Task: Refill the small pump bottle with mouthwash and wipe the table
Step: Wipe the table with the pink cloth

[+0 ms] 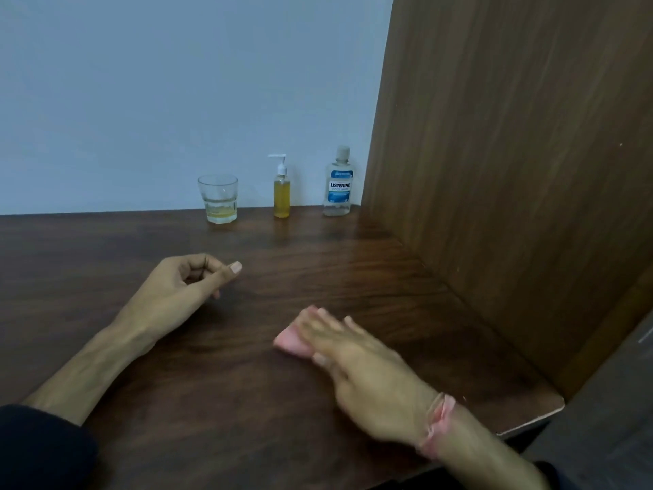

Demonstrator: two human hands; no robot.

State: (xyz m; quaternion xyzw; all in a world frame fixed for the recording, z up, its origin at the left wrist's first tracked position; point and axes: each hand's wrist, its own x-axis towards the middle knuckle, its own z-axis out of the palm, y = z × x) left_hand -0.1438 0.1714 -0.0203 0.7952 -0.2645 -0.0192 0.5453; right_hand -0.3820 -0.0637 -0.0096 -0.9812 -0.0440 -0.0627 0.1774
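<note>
Pink cloth (292,339) under right fingers (330,325)

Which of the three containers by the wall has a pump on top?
The middle one, the small pump bottle with yellow liquid. The glass to its left is open-topped; the Listerine bottle to its right has a plain cap.

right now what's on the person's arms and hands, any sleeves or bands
Both forearms are bare, with dark sleeves pushed up near the elbows. The right hand has a pink band at its wrist, blurred. The left hand wears nothing: no ring, watch or glove that shows.
</note>
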